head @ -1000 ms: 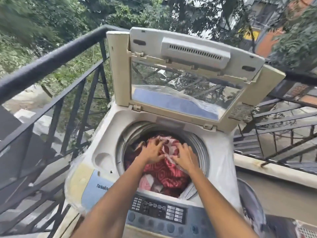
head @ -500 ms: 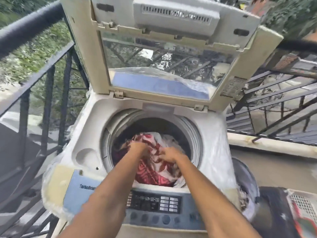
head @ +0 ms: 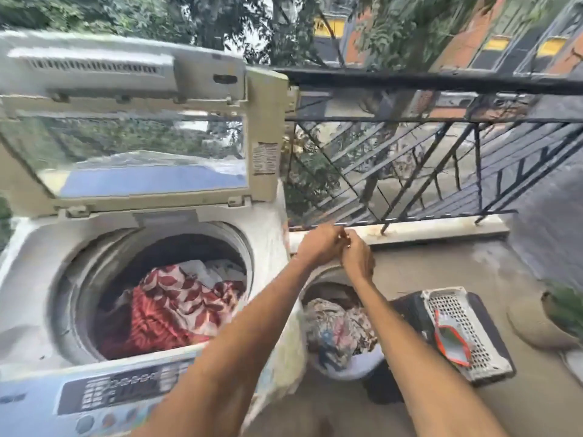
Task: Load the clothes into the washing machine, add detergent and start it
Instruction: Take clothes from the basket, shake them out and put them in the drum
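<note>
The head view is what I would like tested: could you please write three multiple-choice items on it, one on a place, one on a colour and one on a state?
1. Where is the tub of unloaded clothes?
A. On the floor to the right of the washing machine
B. On top of the raised lid
C. Hung on the railing

2. What colours is the patterned cloth in the drum?
A. Blue and yellow
B. Red and white
C. Plain black

3. How does the machine's lid stand?
A. Shut flat
B. Taken off and laid on the floor
C. Raised open

Answers: 1 A, the tub sits on the floor beside the machine's right side, below the hands, left hand and right hand. 2 B, red leaf shapes on white. 3 C, the lid stands up behind the open drum.
</note>
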Demonstrator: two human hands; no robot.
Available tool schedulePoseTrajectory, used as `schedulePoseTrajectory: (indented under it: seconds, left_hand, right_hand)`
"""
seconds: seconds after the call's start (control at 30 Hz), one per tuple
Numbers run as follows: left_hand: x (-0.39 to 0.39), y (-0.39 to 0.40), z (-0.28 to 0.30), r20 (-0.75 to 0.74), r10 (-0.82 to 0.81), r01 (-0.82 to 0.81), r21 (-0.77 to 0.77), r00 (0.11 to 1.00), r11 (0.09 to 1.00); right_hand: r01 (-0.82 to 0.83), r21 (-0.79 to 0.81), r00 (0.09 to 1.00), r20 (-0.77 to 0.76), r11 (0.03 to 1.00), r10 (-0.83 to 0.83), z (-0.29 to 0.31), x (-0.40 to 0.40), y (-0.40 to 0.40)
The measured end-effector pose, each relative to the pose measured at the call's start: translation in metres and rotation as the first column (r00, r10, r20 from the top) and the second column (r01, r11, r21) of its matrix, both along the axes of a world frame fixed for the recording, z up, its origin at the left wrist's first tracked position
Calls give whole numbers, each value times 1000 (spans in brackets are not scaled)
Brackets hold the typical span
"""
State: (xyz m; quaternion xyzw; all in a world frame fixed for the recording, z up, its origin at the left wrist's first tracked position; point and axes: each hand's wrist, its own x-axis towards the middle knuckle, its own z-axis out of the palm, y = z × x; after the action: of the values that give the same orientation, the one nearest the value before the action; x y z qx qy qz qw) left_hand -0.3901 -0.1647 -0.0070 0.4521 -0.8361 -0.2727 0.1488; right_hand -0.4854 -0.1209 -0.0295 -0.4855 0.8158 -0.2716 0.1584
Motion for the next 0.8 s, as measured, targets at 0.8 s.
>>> schedulePoseTrajectory:
  seconds: [0.8]
  left_hand:
    - [-105, 69, -386, 215, 535, -554, 548, 817, 626]
  right_hand:
    - [-37, 483, 878, 433, 875, -203, -376, -145, 61]
